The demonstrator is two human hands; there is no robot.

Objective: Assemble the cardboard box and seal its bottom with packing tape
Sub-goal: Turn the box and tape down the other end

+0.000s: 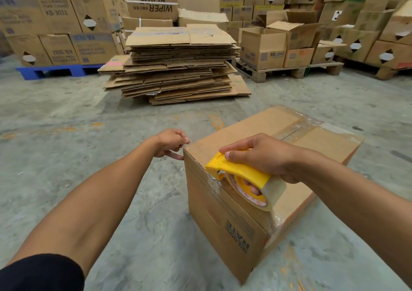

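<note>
A brown cardboard box [316,143] stands on the concrete floor with its closed flaps facing up and clear tape along the seam. My right hand [265,154] grips a yellow tape dispenser [236,168] holding a roll of clear packing tape [272,190], pressed at the box's near top edge where tape runs over onto the side. My left hand [171,143] touches the box's near left corner with its fingertips, fingers loosely curled and holding nothing.
A tall pile of flattened cardboard boxes [178,67] lies on the floor ahead. Stacked cartons sit on a blue pallet [51,71] at the left and on wooden pallets [289,72] at the right. Bare concrete floor [89,123] surrounds the box.
</note>
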